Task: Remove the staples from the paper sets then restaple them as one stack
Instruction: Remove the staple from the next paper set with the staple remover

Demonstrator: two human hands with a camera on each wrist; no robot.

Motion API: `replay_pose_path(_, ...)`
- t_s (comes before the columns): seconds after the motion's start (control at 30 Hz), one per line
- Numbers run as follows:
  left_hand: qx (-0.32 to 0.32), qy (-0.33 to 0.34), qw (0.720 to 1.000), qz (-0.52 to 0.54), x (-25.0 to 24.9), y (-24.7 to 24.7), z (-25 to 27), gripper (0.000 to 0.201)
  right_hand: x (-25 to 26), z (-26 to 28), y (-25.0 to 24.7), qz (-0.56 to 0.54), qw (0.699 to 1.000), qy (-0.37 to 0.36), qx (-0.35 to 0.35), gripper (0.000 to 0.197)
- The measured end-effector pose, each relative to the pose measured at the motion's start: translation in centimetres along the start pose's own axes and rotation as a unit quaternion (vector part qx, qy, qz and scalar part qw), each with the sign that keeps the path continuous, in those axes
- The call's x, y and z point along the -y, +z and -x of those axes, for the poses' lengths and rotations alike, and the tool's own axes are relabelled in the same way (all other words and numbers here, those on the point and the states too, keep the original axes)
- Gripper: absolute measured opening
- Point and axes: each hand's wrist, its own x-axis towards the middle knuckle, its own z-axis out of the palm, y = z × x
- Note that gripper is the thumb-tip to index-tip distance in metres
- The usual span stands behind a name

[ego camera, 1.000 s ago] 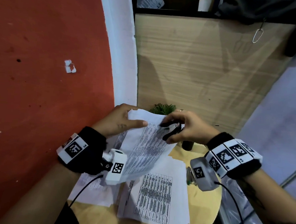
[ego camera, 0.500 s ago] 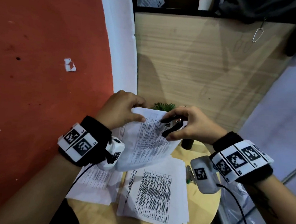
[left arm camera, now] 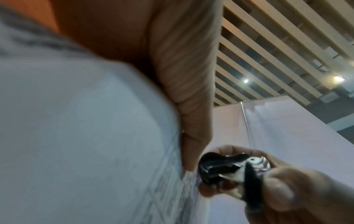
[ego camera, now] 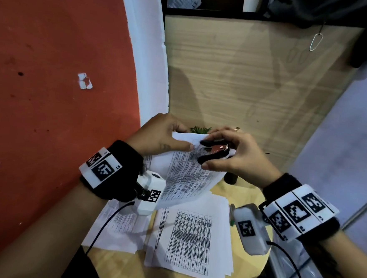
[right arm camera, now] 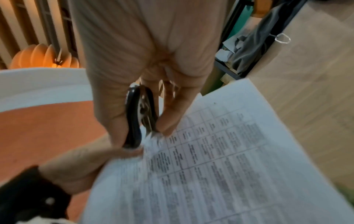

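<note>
While the left hand (ego camera: 161,135) pinches the top corner of a printed paper set (ego camera: 184,178), thumb on the front face and fingers curled behind, the sheets are held raised above the round wooden table (ego camera: 245,271), bowed and tilted toward the camera. Right hand (ego camera: 240,155) grips a black claw-type staple remover (ego camera: 215,151) between thumb and fingers; its metal jaws meet the paper at the same top corner, just beside the left thumb tip. Right wrist view: remover (right arm camera: 138,116) edge-on, jaw tips touching the sheet's corner; the staple itself cannot be made out. Left wrist view: paper (left arm camera: 76,136) fills the left side, blurred; remover (left arm camera: 229,168) visible past the thumb, held in the right hand's fingers (left arm camera: 283,189).

Hands close together, both clamped: left on paper, right on tool.

On the table below: a larger stack of printed table sheets (ego camera: 190,239) lying flat at centre, slightly fanned at its lower edge, and another paper set (ego camera: 117,227) to its left, partly under the left wrist camera. Small green plant (ego camera: 200,129) behind the hands, mostly hidden. Dark cylindrical object (ego camera: 229,178) stands on the far table edge under the right hand; identity unclear. Red wall (ego camera: 52,75) at left, wood panel (ego camera: 247,78) behind.
</note>
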Motion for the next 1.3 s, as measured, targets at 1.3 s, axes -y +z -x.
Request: replay_pose_path(1.3, 0.05, -0.071, 0.969, 0.231, -0.4, 0.3, 0.7, 0.016, 0.7, -0.5, 2.3, 0.339, 0.894, -0.282, -0.074, 0.022)
